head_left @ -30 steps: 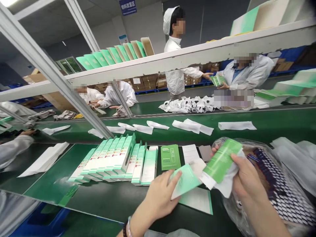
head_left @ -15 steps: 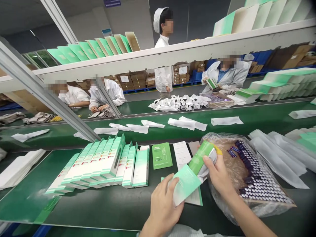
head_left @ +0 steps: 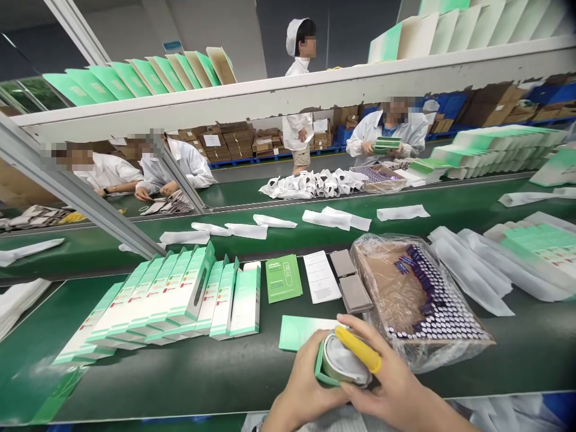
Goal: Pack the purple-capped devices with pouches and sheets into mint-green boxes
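Note:
My left hand wraps around a small green carton, whose open end faces up toward me. A white-wrapped bundle sits in that opening, with a green lining curled around part of it. My right hand closes on the bundle from the right, its thumb at the carton's near edge. A yellow finger cot on my right hand lies across the top of the bundle. Just behind my hands, another green-and-white carton lies on the dark green work surface.
Filled-looking cartons lean in a row on the left. Behind my hands are green booklets, white leaflets and grey pouches. A plastic-lined box of batteries stands right, beside white sleeves. A shelf rail crosses above; co-workers sit opposite.
The green booklet and white bundle have gone down into the carton. Both hands have moved lower and the carton has turned its open end toward me. The view has shifted slightly.

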Available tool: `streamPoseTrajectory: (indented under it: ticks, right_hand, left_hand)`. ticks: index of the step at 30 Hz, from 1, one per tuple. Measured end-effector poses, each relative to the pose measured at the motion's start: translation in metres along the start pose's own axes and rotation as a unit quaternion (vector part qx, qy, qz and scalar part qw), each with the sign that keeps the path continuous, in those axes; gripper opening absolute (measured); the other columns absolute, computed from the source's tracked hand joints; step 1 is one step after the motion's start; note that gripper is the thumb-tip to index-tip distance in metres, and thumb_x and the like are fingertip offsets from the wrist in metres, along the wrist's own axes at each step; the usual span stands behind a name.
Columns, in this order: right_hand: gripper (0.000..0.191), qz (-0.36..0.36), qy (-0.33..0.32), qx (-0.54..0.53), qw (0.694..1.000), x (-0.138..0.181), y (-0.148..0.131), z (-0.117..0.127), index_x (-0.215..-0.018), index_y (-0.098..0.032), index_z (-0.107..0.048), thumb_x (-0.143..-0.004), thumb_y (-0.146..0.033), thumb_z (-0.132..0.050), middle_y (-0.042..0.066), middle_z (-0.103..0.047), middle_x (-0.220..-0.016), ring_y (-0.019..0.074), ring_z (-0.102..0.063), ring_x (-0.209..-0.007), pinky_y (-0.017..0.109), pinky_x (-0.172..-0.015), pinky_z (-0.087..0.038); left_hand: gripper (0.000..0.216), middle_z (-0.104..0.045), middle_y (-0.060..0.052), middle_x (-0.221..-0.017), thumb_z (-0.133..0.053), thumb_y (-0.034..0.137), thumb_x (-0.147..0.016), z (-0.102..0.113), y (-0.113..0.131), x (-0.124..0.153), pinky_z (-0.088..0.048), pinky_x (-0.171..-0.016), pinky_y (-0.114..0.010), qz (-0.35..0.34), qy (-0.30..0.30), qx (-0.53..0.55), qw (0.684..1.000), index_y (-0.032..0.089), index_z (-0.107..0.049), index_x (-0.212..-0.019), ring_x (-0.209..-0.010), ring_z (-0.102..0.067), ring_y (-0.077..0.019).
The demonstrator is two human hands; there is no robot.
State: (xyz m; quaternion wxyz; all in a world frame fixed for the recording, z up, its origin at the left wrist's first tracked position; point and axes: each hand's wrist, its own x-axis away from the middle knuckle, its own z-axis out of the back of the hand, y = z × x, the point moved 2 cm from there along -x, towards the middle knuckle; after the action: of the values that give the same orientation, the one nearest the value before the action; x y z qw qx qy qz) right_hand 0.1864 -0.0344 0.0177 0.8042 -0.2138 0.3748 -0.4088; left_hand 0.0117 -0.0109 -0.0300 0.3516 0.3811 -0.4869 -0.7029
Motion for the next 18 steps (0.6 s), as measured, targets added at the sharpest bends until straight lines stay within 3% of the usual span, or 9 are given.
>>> streamPoseTrajectory:
  ticks: [4, 9, 11, 13, 16, 18]
  right_hand:
    - [0.059, 0.042, -0.031, 0.081, 0.995, 0.007, -0.006, 0.003, -0.139, -0.024, -0.053, -0.082, -0.032, -0.071, 0.016, -0.048, -0.147, 0.0298, -0.062, -0.119, 0.035, -0.096, -0.055]
    - [0.037, 0.123, -0.001, 0.196, 0.973, -0.005, -0.020, 0.002, -0.112, -0.018, -0.071, -0.084, -0.043, -0.071, 0.018, -0.060, -0.134, 0.0366, -0.054, -0.126, 0.047, -0.100, -0.052]
    - [0.026, 0.113, 0.005, 0.216, 0.970, -0.010, -0.026, 0.000, -0.103, -0.020, -0.074, -0.084, -0.037, -0.071, 0.016, -0.061, -0.132, 0.0376, -0.049, -0.129, 0.054, -0.103, -0.048]
    - [0.019, 0.095, -0.003, 0.223, 0.970, -0.013, -0.031, 0.003, -0.098, -0.023, -0.075, -0.083, -0.033, -0.073, 0.014, -0.059, -0.135, 0.0393, -0.043, -0.133, 0.060, -0.106, -0.042]
    - [0.029, 0.065, -0.070, 0.129, 0.987, -0.015, -0.029, 0.014, -0.113, -0.030, -0.071, -0.085, -0.038, -0.069, 0.008, -0.050, -0.145, 0.0389, -0.036, -0.139, 0.058, -0.109, -0.040]
    - [0.034, 0.013, -0.053, 0.007, 0.998, -0.019, -0.019, 0.021, -0.127, -0.033, -0.062, -0.094, -0.039, -0.056, 0.006, -0.044, -0.150, 0.0348, -0.037, -0.140, 0.052, -0.109, -0.042]
  left_hand:
    - [0.053, -0.069, -0.006, -0.094, -0.086, 0.040, -0.063, -0.008, -0.008, 0.007, -0.054, -0.074, -0.034, -0.041, 0.046, 0.039, 0.997, 0.021, -0.061, -0.105, -0.080, -0.068, -0.0233]
    - [0.052, -0.065, -0.005, -0.091, -0.084, 0.049, -0.066, -0.018, -0.021, 0.012, -0.054, -0.073, -0.033, -0.086, 0.148, 0.075, 0.982, 0.022, -0.058, -0.101, -0.080, -0.065, -0.0211]
    - [0.057, -0.064, -0.007, -0.095, -0.080, 0.058, -0.068, -0.019, -0.022, 0.012, -0.054, -0.076, -0.036, -0.097, 0.153, 0.087, 0.980, 0.021, -0.056, -0.104, -0.084, -0.065, -0.0222]
    - [0.063, -0.063, -0.011, -0.104, -0.074, 0.063, -0.071, -0.017, -0.021, 0.013, -0.054, -0.083, -0.041, -0.101, 0.120, 0.093, 0.983, 0.020, -0.055, -0.112, -0.094, -0.065, -0.0260]
    - [0.062, -0.065, -0.015, -0.111, -0.076, 0.055, -0.071, -0.007, -0.019, 0.019, -0.054, -0.087, -0.042, -0.058, 0.075, 0.090, 0.991, 0.017, -0.055, -0.116, -0.098, -0.066, -0.0285]
    - [0.059, -0.068, -0.013, -0.107, -0.081, 0.047, -0.068, 0.004, -0.020, 0.030, -0.056, -0.083, -0.039, -0.023, 0.091, 0.086, 0.992, 0.017, -0.057, -0.113, -0.093, -0.069, -0.0274]
